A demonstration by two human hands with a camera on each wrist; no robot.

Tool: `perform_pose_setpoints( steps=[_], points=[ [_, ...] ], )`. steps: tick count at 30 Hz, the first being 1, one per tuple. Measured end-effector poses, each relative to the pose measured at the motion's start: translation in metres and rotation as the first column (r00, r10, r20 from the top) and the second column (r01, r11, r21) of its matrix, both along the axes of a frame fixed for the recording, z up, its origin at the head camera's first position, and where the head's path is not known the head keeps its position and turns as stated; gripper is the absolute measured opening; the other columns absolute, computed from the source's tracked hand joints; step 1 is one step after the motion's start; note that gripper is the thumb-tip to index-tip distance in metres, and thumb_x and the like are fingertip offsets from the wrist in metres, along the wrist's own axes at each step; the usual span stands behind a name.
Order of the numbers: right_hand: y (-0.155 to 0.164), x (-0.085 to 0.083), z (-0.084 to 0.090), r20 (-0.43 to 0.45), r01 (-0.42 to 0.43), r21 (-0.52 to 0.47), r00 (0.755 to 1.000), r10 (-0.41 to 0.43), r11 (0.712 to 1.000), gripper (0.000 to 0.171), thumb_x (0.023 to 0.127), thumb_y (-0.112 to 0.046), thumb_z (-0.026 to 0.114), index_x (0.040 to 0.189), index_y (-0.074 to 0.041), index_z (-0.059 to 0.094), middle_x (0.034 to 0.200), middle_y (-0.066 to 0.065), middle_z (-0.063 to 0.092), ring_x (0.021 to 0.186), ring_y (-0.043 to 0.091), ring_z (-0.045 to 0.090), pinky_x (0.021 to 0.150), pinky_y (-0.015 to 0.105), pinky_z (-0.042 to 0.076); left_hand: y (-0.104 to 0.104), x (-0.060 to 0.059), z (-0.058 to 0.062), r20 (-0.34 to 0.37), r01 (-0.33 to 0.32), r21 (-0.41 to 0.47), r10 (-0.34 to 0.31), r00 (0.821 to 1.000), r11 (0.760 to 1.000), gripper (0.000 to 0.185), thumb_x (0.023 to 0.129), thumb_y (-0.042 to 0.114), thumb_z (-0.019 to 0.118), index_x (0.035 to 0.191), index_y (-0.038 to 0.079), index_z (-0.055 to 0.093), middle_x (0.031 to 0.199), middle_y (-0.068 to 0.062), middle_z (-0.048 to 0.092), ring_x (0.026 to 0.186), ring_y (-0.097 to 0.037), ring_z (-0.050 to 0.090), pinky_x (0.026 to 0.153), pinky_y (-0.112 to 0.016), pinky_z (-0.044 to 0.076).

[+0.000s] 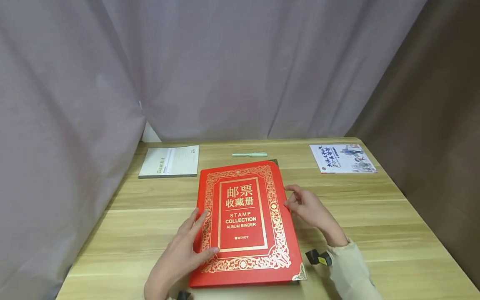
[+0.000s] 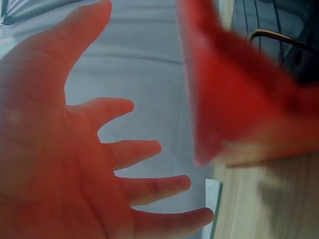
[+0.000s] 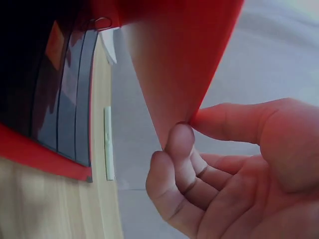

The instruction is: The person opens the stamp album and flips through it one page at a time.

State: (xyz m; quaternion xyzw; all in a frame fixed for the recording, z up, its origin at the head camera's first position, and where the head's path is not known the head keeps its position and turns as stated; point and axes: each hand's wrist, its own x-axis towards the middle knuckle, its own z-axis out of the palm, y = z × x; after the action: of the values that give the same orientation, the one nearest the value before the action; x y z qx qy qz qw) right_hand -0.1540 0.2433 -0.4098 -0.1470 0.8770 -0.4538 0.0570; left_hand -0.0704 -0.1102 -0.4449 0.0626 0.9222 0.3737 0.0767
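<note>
On the counter (image 1: 375, 216), our right hand (image 1: 305, 205) pinches the album (image 1: 245, 221) cover's edge; our left hand (image 1: 183, 250) rests flat on it, fingers spread.

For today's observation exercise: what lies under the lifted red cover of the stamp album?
Under the red cover, pinched at its edge by the right hand, dark pages show in the right wrist view. What they hold is hidden. The left hand rests on top.

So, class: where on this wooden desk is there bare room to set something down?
Free: the wooden desk right of the red stamp album, below the illustrated booklet; also left of the album, below the white Gambit notepad. Crowded: the middle, with both hands, left hand and right hand, and the green pen.
</note>
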Motion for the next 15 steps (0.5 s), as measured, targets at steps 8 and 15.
perform_pose_setpoints(
  steps=[8,15],
  points=[
    [-0.005,0.0,0.014,-0.045,-0.023,-0.02,0.999,0.022,1.0,0.048,0.093,0.007,0.061,0.136,0.019,0.046,0.079,0.006,0.065,0.063,0.027,0.063,0.055,0.028,0.05,0.002,-0.005,0.0,0.009,0.047,-0.022,-0.047,0.999,0.999,0.095,0.077,0.052,0.084,0.157,0.027,0.04,0.165,-0.008,0.026,0.143,-0.034,0.033,0.094,-0.058,0.051],
    [-0.012,-0.002,0.028,-0.064,-0.018,0.007,0.998,0.018,1.0,0.048,0.093,0.006,0.062,0.137,0.018,0.047,0.078,0.006,0.065,0.065,0.026,0.065,0.056,0.03,0.053,0.004,-0.01,-0.001,0.019,0.099,-0.028,-0.098,0.995,0.995,0.088,0.078,0.051,0.083,0.153,0.022,0.048,0.165,-0.01,0.026,0.143,-0.036,0.032,0.097,-0.061,0.048]
  ],
)
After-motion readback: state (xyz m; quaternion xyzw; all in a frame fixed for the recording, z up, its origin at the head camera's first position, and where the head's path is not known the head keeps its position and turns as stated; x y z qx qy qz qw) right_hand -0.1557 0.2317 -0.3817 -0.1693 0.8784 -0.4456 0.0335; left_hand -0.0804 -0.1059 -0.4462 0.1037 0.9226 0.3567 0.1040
